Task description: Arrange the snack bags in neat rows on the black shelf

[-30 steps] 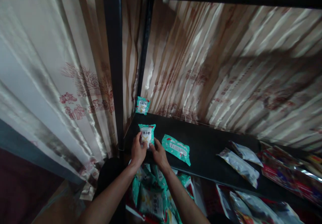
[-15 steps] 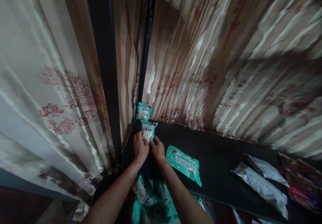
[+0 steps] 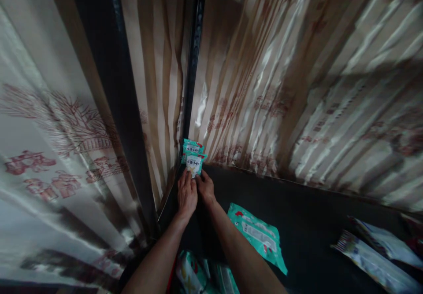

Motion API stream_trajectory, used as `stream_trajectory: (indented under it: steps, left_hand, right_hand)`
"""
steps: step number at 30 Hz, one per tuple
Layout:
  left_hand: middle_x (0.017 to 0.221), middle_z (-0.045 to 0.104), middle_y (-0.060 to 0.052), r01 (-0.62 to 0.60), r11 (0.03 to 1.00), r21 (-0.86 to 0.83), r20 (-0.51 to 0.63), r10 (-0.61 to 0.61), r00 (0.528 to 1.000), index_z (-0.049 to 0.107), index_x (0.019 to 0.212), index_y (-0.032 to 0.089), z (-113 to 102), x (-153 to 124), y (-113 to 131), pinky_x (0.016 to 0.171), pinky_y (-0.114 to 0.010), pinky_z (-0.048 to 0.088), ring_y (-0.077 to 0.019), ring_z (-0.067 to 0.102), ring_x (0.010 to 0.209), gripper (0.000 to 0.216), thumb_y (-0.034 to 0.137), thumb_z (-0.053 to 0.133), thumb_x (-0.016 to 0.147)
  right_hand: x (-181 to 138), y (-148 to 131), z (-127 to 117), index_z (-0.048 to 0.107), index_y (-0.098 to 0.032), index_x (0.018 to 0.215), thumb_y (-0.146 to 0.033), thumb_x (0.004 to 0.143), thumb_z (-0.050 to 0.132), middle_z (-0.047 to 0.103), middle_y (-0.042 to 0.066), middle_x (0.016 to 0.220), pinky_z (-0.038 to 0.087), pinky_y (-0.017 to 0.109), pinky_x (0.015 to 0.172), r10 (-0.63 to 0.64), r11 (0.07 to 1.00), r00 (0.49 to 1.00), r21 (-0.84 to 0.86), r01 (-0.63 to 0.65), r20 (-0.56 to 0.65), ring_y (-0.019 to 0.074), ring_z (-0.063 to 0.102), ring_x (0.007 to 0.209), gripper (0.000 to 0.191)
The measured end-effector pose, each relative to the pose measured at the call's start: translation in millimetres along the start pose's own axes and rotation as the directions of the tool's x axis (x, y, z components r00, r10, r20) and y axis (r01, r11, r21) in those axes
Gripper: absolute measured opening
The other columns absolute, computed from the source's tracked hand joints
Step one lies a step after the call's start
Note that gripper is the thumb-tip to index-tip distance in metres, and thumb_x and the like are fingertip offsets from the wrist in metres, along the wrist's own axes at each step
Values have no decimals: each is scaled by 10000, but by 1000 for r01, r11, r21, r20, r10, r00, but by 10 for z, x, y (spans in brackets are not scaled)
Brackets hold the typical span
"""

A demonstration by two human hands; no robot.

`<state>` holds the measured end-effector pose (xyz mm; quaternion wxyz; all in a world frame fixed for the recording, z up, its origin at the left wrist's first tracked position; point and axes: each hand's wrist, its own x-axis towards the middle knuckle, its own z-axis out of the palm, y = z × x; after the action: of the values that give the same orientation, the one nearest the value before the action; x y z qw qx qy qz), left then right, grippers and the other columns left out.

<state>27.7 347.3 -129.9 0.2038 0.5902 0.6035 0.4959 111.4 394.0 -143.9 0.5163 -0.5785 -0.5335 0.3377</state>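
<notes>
Both hands are up in the far-left corner of the dark shelf (image 3: 313, 214): the left hand (image 3: 187, 195) and right hand (image 3: 205, 188) sit side by side, fingers pinched on the lower edge of 1 small teal packet (image 3: 194, 164), which stands upright just beyond the fingertips, long axis vertical. It overlaps a second packet (image 3: 193, 146) right behind it, propped where the black post (image 3: 195, 65) meets the curtain (image 3: 280, 87), so it's tight to the left and back, with open shelf only to the right, where a flat packet (image 3: 257, 237) lies beside the right forearm and silver packets (image 3: 373, 261) lie well apart.
</notes>
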Motion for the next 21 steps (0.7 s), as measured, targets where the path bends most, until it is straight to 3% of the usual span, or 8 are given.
stream_trajectory:
  steps: [7,15,21]
  left_hand:
    - [1437,405,-96,42,996,-77,17,-40,999,530,1244,163,120,128,-113,1147,-421,207,-217,286,1371,423,279,371,869]
    - [1429,419,-88,106,982,-156,51,-99,994,510,1263,174,178,205,-174,1167,-414,130,-207,237,1392,441,323,381,869]
    - [1426,424,-85,98,985,-145,41,-93,995,511,1259,176,193,218,-182,1164,-418,146,-209,241,1390,430,326,385,876]
  right_hand:
    - [225,16,75,640,-202,1094,-367,747,543,714,41,998,507,360,847,-20,999,999,29,19,30,208,662,870,397]
    - [384,60,105,582,-236,1189,-305,741,564,710,25,945,519,350,805,-20,999,1000,-38,21,24,193,663,831,453]
    - [467,71,109,572,-223,1209,-285,731,610,710,30,898,515,365,814,-6,989,1000,-144,8,17,204,664,827,483]
